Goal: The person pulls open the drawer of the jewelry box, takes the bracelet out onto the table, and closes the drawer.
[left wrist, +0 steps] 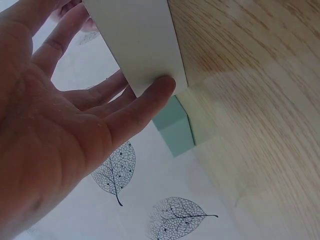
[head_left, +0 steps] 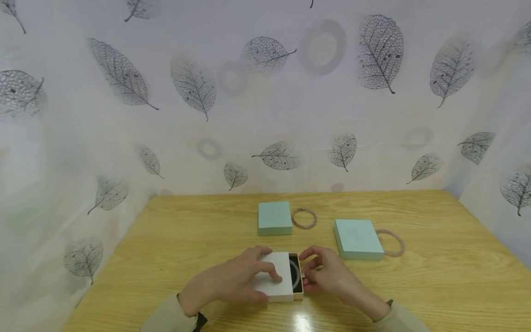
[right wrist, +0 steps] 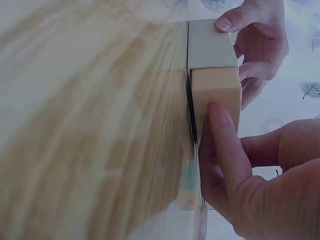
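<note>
A white box sleeve [head_left: 282,276] lies on the table under my left hand [head_left: 238,276]. That hand grips it, thumb on the near side in the left wrist view and a bent finger on top. From the sleeve's right end a tan drawer [right wrist: 216,85] sticks out a short way. Its black lining holds a pale bracelet [head_left: 295,275], partly hidden by the sleeve. My right hand [head_left: 327,274] is at the drawer's outer end, fingers curled, a fingertip on the end face in the right wrist view; the fingers hold the drawer there.
A mint-green box [head_left: 274,216] stands farther back, with a pinkish bracelet [head_left: 304,227] beside it. To the right is another mint-green box [head_left: 358,237], and a second pinkish bracelet [head_left: 400,240] lies by its right side. A leaf-patterned curtain [head_left: 290,106] hangs behind the wooden table [head_left: 186,230].
</note>
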The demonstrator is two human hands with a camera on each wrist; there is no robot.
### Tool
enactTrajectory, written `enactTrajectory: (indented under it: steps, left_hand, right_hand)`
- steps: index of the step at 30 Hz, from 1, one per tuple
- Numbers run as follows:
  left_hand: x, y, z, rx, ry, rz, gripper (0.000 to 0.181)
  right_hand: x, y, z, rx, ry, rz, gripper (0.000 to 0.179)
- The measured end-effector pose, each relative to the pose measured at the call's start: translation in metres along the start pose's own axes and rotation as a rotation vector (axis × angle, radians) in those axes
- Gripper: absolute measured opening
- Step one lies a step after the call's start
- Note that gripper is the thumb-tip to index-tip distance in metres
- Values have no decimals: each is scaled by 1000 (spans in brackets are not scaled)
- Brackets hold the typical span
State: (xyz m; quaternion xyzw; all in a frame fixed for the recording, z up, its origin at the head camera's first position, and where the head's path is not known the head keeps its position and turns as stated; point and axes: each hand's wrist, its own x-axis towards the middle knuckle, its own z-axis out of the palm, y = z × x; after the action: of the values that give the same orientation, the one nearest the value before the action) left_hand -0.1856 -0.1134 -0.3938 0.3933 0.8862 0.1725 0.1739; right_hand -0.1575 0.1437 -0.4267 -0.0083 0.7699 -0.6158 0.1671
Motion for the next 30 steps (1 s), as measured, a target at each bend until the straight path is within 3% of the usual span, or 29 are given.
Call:
enactTrajectory:
  steps: [30]
  left_hand:
    - [0, -1, 0, -7, -1, 6, 30]
  right_hand:
    - [1, 3, -4, 2, -10, 21, 31]
